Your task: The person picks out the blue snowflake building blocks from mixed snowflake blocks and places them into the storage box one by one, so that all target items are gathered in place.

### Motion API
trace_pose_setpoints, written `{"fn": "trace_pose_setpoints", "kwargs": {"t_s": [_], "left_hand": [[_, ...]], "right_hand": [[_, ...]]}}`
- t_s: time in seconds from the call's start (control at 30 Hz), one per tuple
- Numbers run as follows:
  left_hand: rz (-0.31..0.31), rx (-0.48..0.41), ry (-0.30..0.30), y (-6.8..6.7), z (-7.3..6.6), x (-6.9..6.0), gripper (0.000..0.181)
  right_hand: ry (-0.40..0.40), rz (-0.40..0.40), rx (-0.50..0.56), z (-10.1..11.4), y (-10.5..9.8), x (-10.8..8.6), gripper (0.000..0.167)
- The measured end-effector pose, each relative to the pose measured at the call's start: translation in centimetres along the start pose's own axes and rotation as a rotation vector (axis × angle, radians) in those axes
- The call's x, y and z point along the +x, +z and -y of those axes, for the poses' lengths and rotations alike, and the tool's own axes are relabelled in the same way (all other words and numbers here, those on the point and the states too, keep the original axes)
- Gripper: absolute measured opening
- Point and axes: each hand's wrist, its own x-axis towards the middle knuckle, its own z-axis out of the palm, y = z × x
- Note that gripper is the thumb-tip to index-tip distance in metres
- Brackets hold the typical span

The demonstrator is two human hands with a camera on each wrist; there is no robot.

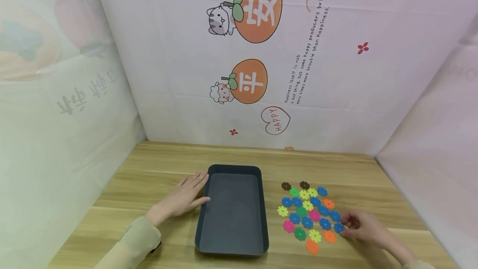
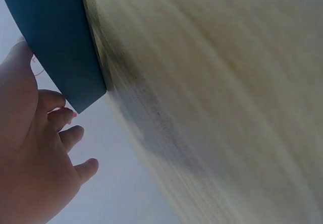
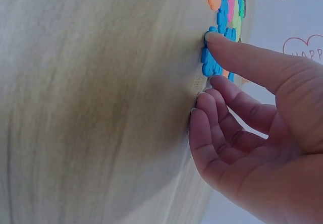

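Note:
My left hand [image 1: 182,198] rests with straightened fingers along the left rim of a dark grey rectangular tray [image 1: 233,215]. In the left wrist view the fingers lie beside the tray's outer wall [image 2: 58,37]. At the right edge of a spread of flat, notched plastic discs, my right hand [image 1: 363,227] pinches a blue flower-shaped disc [image 1: 339,228] between thumb and index finger. That blue disc [image 3: 209,62] appears still at table level in the right wrist view, the other fingers loosely curled. Nearby lie an orange disc [image 1: 329,236] and another blue disc [image 1: 325,223].
Several more discs in yellow, green, pink, brown, blue and orange lie loose on the wooden table [image 1: 164,161] right of the tray, such as a pink disc [image 1: 288,226]. White printed cloth walls [image 1: 179,74] enclose the table at the back and both sides.

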Motion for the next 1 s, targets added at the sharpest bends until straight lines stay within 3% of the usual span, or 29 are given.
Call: {"fn": "trace_pose_setpoints", "kwargs": {"t_s": [0.6, 0.8, 1.0], "left_hand": [[-0.012, 0.081, 0.031, 0.01, -0.07, 0.15, 0.074], [-0.032, 0.090, 0.040, 0.03, -0.06, 0.05, 0.074], [-0.023, 0.086, 0.045, -0.10, -0.18, 0.03, 0.074]], "right_hand": [[0.043, 0.038, 0.001, 0.15, 0.06, 0.10, 0.027], [0.016, 0.035, 0.035, 0.11, 0.15, 0.10, 0.029], [-0.032, 0.028, 0.091, -0.18, -0.04, 0.03, 0.020]]}}
